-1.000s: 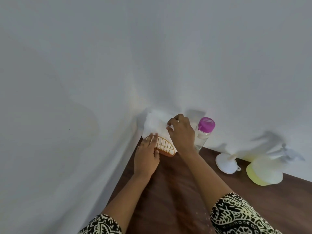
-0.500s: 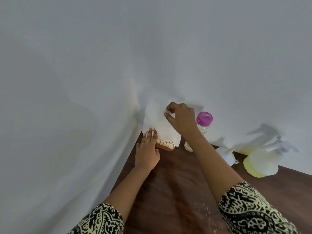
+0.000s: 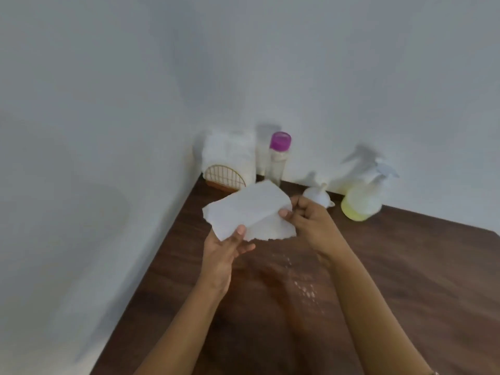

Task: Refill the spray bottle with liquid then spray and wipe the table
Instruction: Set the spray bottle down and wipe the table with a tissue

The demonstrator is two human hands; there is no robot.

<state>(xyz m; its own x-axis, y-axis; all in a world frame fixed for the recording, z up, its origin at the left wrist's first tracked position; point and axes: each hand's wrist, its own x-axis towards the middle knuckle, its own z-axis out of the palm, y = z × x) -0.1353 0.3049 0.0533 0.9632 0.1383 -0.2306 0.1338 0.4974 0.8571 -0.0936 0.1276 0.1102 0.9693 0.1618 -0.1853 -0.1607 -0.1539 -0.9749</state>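
Tissue, white crumpled paper sheet (image 3: pixel 247 212), pinched between my hands above dark wooden table (image 3: pixel 405 266): left hand (image 3: pixel 224 247) at near corner, right hand (image 3: pixel 308 220) at right edge. Yellow-liquid spray bottle (image 3: pixel 364 198) beyond right hand.

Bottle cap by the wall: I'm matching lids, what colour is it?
The bottle cap is magenta-purple, best seen in the head view.

White paper napkin (image 3: pixel 249 212) and dark brown, wood-grain table (image 3: pixel 405 266) flecked with pale specks (image 3: pixel 305 288); a clear bottle (image 3: pixel 277 163) capped in magenta, a spray bottle (image 3: pixel 361 204) tinted what looks like pale yellow, a white funnel (image 3: pixel 318 197), a gold grid-patterned holder (image 3: pixel 224 178).
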